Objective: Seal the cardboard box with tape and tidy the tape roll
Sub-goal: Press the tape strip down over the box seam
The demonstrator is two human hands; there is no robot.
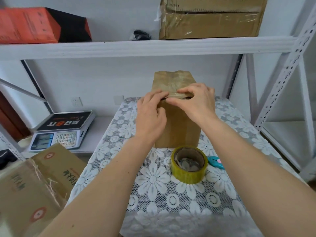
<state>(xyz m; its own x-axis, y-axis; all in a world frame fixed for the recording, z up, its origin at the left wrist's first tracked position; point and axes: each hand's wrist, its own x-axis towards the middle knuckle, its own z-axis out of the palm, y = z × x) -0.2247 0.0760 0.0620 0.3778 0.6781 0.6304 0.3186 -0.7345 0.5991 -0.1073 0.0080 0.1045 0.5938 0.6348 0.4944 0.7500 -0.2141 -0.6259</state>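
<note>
lace tablecloth [153, 194], tall brown cardboard box [177, 127]

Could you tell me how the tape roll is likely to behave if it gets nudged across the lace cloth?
The tape roll lies flat on its side, so it would probably slide, not roll. The lace cloth may grip or bunch. It looks thin-walled, so likely light.

A lace-covered table [153, 194] carries 1 upright box [177, 127] at its middle. Just in front of the box lies a tape roll [189, 164] on its side, and touching the roll's right, a teal cutter [216, 161].
</note>
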